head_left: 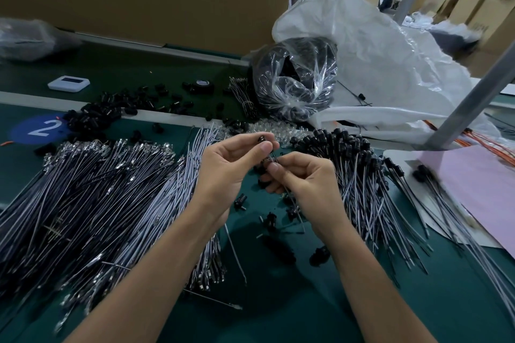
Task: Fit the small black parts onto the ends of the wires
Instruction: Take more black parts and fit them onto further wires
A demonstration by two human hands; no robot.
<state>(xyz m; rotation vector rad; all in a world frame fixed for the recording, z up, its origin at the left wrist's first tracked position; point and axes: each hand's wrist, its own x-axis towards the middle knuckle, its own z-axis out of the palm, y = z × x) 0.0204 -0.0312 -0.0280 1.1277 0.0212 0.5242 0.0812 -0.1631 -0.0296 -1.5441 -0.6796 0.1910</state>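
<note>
green bench (292,315) carries loose wires (92,198), black parts (97,114), pink paper (479,189).

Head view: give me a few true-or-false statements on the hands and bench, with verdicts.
1. The left hand pinches a black part. True.
2. The right hand holds nothing. False: it pinches a wire.
3. The blue sticker reads 5. False: it reads 2.
4. Pink paper lies right of the hands. True.
</note>
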